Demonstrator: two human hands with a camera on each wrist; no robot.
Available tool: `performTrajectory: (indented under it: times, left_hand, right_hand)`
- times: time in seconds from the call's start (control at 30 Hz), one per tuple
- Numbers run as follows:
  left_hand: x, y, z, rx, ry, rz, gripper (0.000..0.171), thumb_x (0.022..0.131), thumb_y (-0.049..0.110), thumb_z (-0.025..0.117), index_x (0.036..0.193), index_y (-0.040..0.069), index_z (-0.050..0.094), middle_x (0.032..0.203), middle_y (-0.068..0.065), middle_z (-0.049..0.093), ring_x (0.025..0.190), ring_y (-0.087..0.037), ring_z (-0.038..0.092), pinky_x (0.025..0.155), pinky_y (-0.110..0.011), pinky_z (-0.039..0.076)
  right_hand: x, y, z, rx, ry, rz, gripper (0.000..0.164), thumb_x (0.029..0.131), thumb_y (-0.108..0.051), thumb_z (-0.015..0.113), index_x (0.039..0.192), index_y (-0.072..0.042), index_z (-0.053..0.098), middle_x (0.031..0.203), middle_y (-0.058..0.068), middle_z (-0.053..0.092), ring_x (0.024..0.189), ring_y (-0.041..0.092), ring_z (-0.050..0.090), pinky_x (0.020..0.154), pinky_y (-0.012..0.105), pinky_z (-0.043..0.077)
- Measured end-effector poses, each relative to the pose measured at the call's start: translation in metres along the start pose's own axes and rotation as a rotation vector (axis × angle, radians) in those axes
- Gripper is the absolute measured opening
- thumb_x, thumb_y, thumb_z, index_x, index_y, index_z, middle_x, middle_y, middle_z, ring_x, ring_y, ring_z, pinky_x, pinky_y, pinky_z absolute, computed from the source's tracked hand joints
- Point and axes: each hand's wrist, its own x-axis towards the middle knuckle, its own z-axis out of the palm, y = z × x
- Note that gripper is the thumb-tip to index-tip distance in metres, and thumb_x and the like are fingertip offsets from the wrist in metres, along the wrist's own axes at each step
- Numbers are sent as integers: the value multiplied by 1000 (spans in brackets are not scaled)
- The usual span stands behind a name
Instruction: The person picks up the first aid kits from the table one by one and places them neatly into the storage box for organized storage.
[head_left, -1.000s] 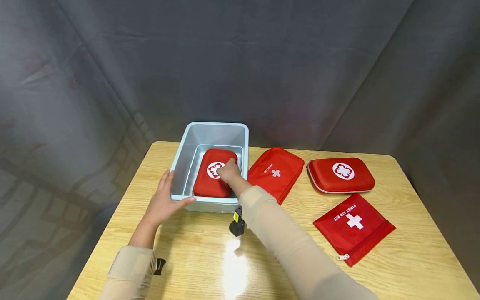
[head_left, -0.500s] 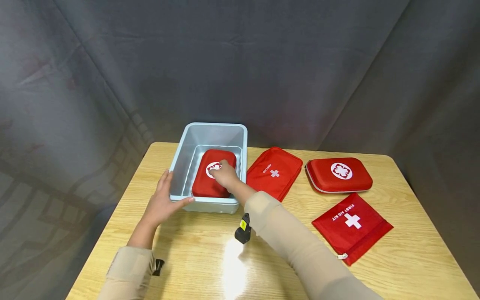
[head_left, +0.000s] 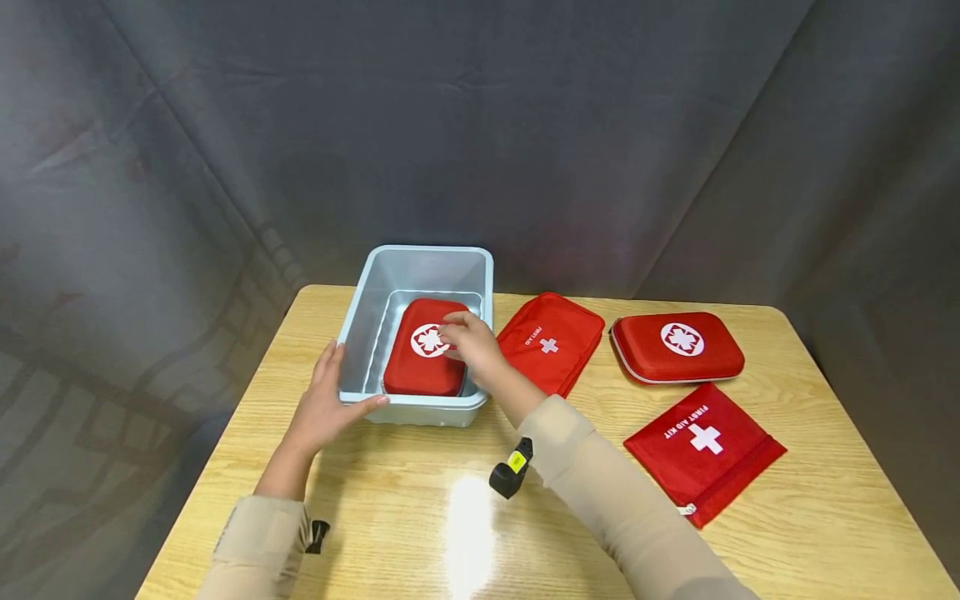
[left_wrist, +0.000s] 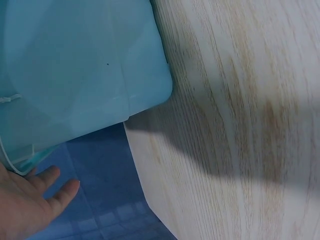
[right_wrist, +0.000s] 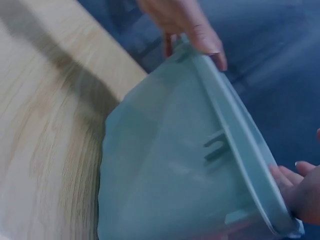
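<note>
In the head view, my left hand [head_left: 318, 417] rests at the near left corner of a light blue-grey plastic bin [head_left: 356, 333], its thumb on the front rim and its straight fingers along the left side. A red hard first aid case [head_left: 422, 373] with a round white emblem lies flat inside. Over the bin's right side my right hand [head_left: 476, 346] is loosely bent above the case's right edge, with nothing visible in its grasp. In the right wrist view, the left hand [right_wrist: 190, 25] touches the bin's corner and the right hand [right_wrist: 305, 195] is near the rim.
Right of the bin lies a red first aid pouch [head_left: 557, 333], partly behind the right arm. Farther right are another red hard case [head_left: 708, 354] and a flat red zip pouch [head_left: 712, 467]. A grey curtain [head_left: 525, 150] hangs behind the wooden table [head_left: 825, 467].
My right hand has drawn back rightward from the case's top, uncovering more of its emblem. The left hand and the bin have kept their places.
</note>
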Motion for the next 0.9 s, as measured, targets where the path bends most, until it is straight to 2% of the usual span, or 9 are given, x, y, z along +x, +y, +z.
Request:
performTrajectory:
  times: [0.13,0.27,0.4,0.6,0.8,0.9]
  left_hand:
    - [0,0,-1,-4,7,6,105,64,51,68,138,3,10,143,-10,3,121,-40,22,89,-57,26]
    - [0,-1,-1,-6,8,8,105,64,50,68,138,3,10,143,-10,3,121,-39,21,90,-56,26]
    - [-1,-1,-1,-8,4,7,105,65,50,68,138,3,9,143,-10,2,121,-40,21,89,-57,26]
    - [0,-1,0,-13,6,9,105,65,49,68,138,3,9,143,-11,2,121,-40,21,89,-57,26]
    - [0,-1,1,-19,7,12,105,65,48,69,138,2,10,143,-11,3,122,-39,20,90,-57,26]
    - [0,-2,2,-23,8,12,105,65,48,69,138,3,10,143,-11,3,122,-39,19,90,-57,25]
  right_hand:
    - [-4,-3,-10,201,-34,20,25,86,-4,44,109,6,45,97,16,53,79,19,55,79,40,44]
    - [-6,-4,-20,296,-70,17,26,87,-5,42,111,7,44,104,22,52,87,27,56,83,45,39]
    - [-9,-3,-28,313,-82,-3,28,88,-7,42,113,7,42,110,24,49,96,33,53,82,43,41]
    - [-11,-1,-39,367,-81,-22,28,89,-8,42,113,6,42,107,19,52,106,42,44,80,39,43]
    - [-12,4,-49,387,-85,-30,31,89,-9,41,116,8,40,110,24,50,91,31,55,79,39,44]
    - [-15,4,-53,377,-83,-36,35,90,-8,41,119,10,36,110,23,50,91,30,56,79,39,44]
